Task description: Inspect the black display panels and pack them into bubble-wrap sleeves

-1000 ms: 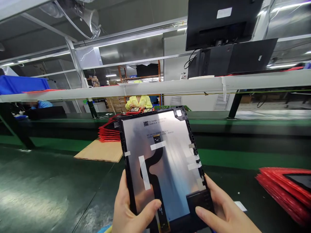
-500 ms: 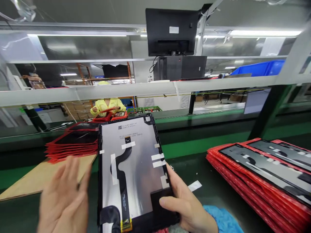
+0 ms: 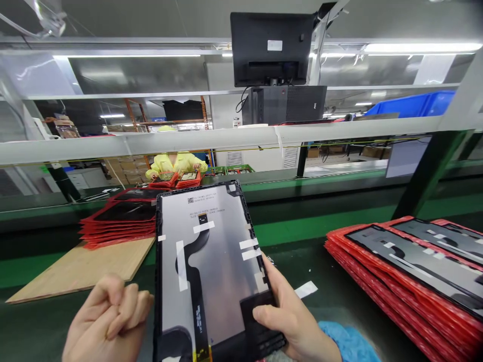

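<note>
My right hand is closed around the lower right edge of a tablet display panel, with the thumb on its black lower part. The panel is tilted, its silver back facing me, with a dark ribbon cable and white tape strips along it. Just left of the panel, my left hand is curled into a fist, apart from it, and nothing shows between the fingers. A blue cuff lies at my right wrist.
Red padded sleeves with similar panels are stacked at right. More red sleeves sit behind a tan board at left. A white strip lies on the dark bench. Across it, a person in yellow handles red sleeves.
My left hand has gone from spread fingers to a closed fist, lower beside the panel. The right hand keeps its hold on the panel. The view has shifted slightly.
</note>
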